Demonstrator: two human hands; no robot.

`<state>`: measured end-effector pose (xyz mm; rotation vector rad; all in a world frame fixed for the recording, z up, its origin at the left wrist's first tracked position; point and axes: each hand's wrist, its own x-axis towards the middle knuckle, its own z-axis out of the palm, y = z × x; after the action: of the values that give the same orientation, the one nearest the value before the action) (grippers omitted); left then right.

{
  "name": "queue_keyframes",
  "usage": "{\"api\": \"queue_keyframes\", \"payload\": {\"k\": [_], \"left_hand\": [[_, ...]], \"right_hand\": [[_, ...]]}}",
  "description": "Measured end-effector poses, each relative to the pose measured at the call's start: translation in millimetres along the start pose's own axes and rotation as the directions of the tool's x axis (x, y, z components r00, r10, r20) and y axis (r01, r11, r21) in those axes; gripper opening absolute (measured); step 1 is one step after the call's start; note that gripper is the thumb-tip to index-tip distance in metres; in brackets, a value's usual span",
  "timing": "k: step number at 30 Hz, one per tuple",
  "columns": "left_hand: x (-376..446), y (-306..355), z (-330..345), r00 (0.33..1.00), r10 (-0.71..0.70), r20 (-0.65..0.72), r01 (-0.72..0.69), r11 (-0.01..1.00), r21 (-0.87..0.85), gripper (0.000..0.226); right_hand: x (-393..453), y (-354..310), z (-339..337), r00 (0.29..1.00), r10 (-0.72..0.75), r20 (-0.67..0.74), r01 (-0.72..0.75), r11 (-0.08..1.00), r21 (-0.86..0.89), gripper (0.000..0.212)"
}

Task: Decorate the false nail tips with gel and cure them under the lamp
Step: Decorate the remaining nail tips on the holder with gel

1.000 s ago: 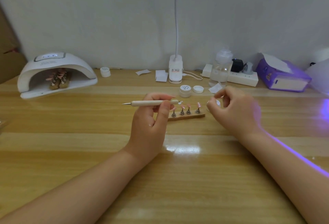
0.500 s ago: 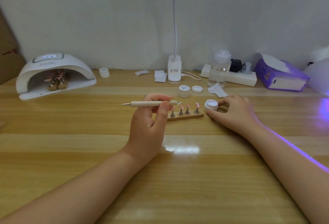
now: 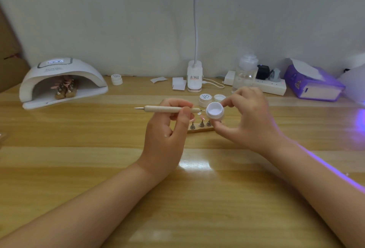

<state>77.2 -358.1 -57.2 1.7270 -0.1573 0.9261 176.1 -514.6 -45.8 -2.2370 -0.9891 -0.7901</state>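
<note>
My left hand [image 3: 167, 131] pinches a wooden dotting tool [image 3: 167, 109] held level, one metal tip pointing left and the other tip at the rim of a small open white gel jar [image 3: 215, 112]. My right hand [image 3: 246, 121] holds that jar lifted and tilted toward me, above a wooden strip [image 3: 201, 129] carrying pink false nail tips on metal stands. Part of the strip is hidden behind both hands. At the far left stands the white curing lamp [image 3: 63, 82], with another holder of nail tips [image 3: 65, 88] inside it.
Behind the hands sit a closed white jar [image 3: 205, 99] and a loose lid [image 3: 219, 97]. Along the wall stand another small jar [image 3: 116, 79], paper wipes [image 3: 178, 84], a desk lamp base [image 3: 194, 77], a clear pump bottle [image 3: 245, 74], a power strip [image 3: 270, 88] and a purple box [image 3: 314, 85].
My right hand has picked the open jar off the table and brought it up to the tool's right tip. The left hand has stayed almost still.
</note>
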Motion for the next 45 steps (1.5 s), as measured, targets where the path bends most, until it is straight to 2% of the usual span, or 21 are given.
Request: {"api": "queue_keyframes", "payload": {"k": [7,24,29,34,39,43,45], "left_hand": [[-1.9,1.1,2.0,0.999,-0.028,0.021,0.026,0.995,0.092,0.012],[-2.8,-0.2,3.9,0.998,-0.036,0.045,0.029,0.988,0.150,0.011],[-2.8,1.2,3.7,0.999,-0.044,0.026,0.040,0.988,0.147,0.011],[-0.3,8.0,2.5,0.998,-0.038,-0.059,0.043,0.996,0.081,0.010],[8.0,13.3,1.9,0.968,-0.193,-0.158,0.174,0.977,-0.124,0.014],[15.8,8.5,-0.9,0.886,-0.427,-0.181,0.356,0.877,-0.323,0.021],[18.1,4.9,-2.1,0.849,-0.497,-0.177,0.405,0.829,-0.384,0.024]], "right_hand": [[-2.8,-14.4,1.2,0.993,-0.115,0.007,0.115,0.988,-0.099,0.034],[-4.2,-17.0,3.4,0.989,-0.146,0.003,0.146,0.985,-0.096,0.033],[-3.6,-16.6,2.2,0.989,-0.150,0.007,0.150,0.983,-0.102,0.032],[-3.9,-16.3,3.5,0.991,-0.129,0.022,0.131,0.987,-0.093,0.033],[-4.2,-16.6,4.5,0.992,-0.129,0.015,0.129,0.988,-0.084,0.033],[-3.8,-16.8,4.6,0.992,-0.129,0.008,0.129,0.988,-0.083,0.034],[-4.0,-16.8,4.2,0.991,-0.132,0.011,0.132,0.988,-0.083,0.034]]}}
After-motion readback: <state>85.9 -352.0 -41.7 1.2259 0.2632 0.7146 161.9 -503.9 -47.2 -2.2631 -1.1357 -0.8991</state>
